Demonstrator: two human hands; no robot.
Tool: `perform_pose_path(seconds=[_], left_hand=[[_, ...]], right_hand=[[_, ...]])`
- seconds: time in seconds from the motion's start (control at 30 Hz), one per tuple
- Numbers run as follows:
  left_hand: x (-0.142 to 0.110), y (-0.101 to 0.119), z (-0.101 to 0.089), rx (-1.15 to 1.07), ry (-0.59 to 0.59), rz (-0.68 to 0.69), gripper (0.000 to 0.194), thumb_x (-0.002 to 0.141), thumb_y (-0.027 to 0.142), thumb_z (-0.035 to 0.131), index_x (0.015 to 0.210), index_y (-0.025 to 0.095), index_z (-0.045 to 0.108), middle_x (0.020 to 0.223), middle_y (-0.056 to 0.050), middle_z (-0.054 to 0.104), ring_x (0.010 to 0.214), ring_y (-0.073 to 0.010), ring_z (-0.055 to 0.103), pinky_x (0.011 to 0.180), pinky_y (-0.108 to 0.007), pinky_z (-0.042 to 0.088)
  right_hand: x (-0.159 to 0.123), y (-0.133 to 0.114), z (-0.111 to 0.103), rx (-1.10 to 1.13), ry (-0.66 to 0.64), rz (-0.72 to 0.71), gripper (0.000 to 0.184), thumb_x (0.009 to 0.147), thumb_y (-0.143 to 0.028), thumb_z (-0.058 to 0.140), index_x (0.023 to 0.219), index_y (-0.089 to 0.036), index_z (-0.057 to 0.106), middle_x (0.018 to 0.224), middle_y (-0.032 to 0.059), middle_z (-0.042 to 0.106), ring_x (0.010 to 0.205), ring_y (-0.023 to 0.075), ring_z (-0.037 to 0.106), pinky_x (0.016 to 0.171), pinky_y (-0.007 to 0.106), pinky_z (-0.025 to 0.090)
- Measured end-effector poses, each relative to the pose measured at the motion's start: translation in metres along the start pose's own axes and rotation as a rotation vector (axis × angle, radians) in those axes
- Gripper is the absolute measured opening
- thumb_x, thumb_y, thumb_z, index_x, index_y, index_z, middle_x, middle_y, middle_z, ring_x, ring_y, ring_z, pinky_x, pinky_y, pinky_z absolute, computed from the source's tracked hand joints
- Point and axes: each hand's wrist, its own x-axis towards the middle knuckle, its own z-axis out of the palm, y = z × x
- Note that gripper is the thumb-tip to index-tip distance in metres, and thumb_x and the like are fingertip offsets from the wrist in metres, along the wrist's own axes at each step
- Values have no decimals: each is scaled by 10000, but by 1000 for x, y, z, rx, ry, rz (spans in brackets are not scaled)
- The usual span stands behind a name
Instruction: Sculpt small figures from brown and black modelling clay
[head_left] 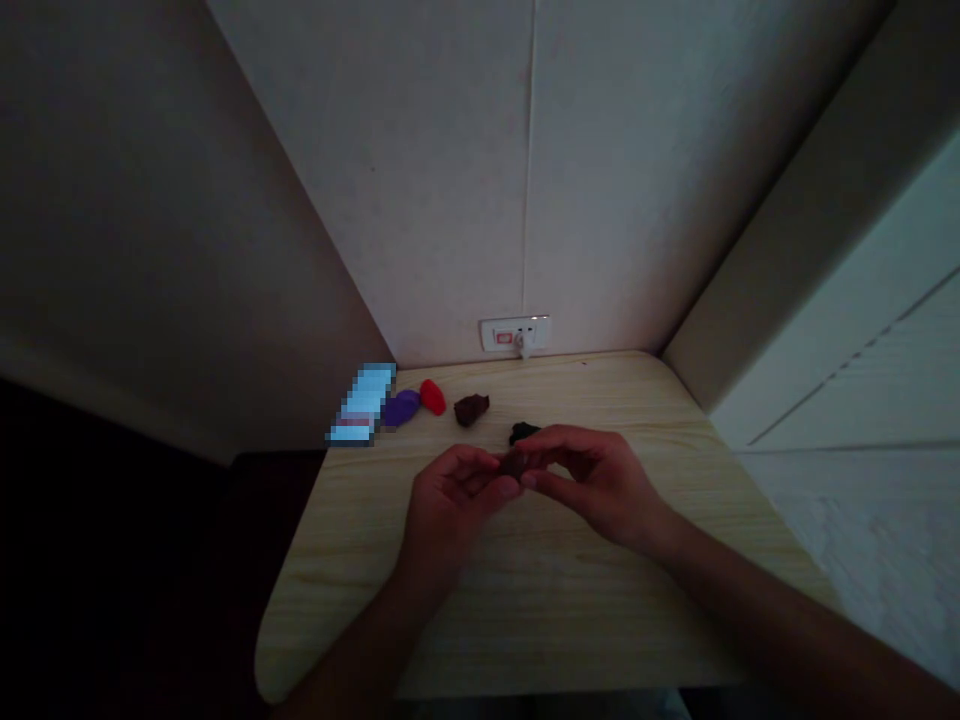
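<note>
Between the fingertips of both hands is a small brown lump of modelling clay [514, 464], held over the middle of the table. My left hand [454, 497] is closed on its left side, with thumb and fingers against it. From the right, my right hand [600, 480] pinches the same lump between thumb and fingers. Just behind the right fingers lies a black lump [523, 432], partly covered by them. A larger brown lump [471, 408] rests farther back. To its left are a red piece [433, 397] and a purple piece [401, 408].
A lit phone-like screen [364, 405], blurred out, is at the table's back left edge. The pale wooden table [570, 610] backs onto a wall with a socket [515, 333] and a plug in it. A pale panelled surface [862, 330] rises at the right.
</note>
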Motion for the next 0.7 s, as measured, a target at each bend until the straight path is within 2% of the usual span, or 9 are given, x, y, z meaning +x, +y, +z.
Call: perform_pose_path(seconds=[0.1, 0.2, 0.27, 0.4, 0.57, 0.7], left_hand=[[5, 7, -6, -18, -2, -30, 278, 678, 210, 912, 866, 173, 710, 881, -47, 807, 805, -188, 774, 793, -321, 635], [13, 19, -16, -30, 49, -15, 352, 684, 215, 904, 1007, 183, 767, 949, -56, 811, 874, -184, 768, 846, -327, 631], [18, 26, -25, -15, 68, -8, 339, 679, 218, 903, 997, 173, 792, 944, -60, 810, 900, -186, 762, 888, -342, 626], [21, 33, -40, 24, 134, -22, 303, 674, 238, 908, 950, 161, 812, 931, -67, 811, 877, -182, 755, 892, -350, 624], [21, 21, -49, 73, 166, -50, 328, 669, 296, 911, 945, 155, 804, 916, -71, 804, 796, -176, 744, 812, -333, 617], [20, 4, -56, 174, 172, -34, 337, 717, 318, 879, 1001, 159, 791, 942, -71, 797, 738, -142, 715, 764, -281, 586]], right_hand=[[8, 1, -3, -57, -33, -14, 305, 795, -269, 850, 1088, -219, 778, 981, 61, 796, 824, 170, 725, 799, 326, 614], [14, 7, -10, -160, 38, -1, 286, 848, -331, 792, 1102, -203, 756, 1015, 76, 787, 854, 179, 728, 790, 326, 610], [16, 13, -14, -306, 79, 6, 287, 870, -336, 754, 1113, -185, 741, 1033, 88, 779, 840, 177, 718, 741, 315, 598], [13, 21, -18, -514, 32, 37, 287, 903, -320, 696, 1134, -153, 727, 996, 97, 769, 799, 172, 698, 658, 289, 559], [10, 23, -8, -653, -24, 3, 267, 911, -313, 683, 1120, -152, 728, 952, 83, 757, 721, 153, 662, 630, 277, 521], [8, 27, 3, -802, -63, 37, 284, 896, -300, 707, 1127, -134, 715, 916, 82, 753, 661, 150, 638, 649, 290, 515]])
